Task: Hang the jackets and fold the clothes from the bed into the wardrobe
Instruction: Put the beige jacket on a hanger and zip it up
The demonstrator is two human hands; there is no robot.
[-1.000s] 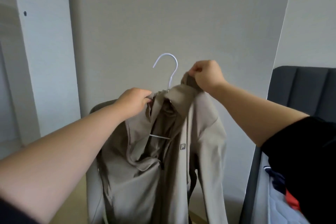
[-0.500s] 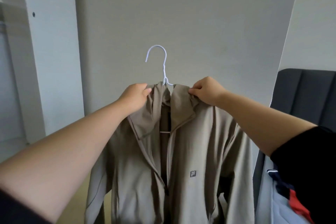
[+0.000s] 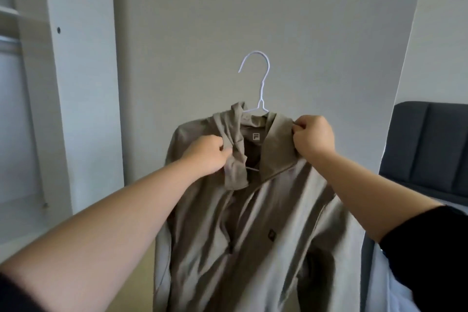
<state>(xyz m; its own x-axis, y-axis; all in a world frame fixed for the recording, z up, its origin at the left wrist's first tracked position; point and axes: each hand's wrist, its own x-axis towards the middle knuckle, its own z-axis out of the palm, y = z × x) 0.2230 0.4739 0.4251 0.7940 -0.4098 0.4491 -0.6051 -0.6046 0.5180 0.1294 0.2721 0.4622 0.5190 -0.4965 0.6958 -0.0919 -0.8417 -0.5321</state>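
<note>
Plain grey wall (image 3: 253,7) filled the background. White vertical panel (image 3: 81,83) stood at left, with a small dark hole (image 3: 58,30) near its upper part. Left of it, a white shelf edge (image 3: 8,11) and pale recess below, partly cut off by frame. Dark grey padded headboard (image 3: 428,147) at right, with vertical seams, upright against lighter wall (image 3: 445,33). Pale floor strip (image 3: 22,230) showed at lower left.
</note>
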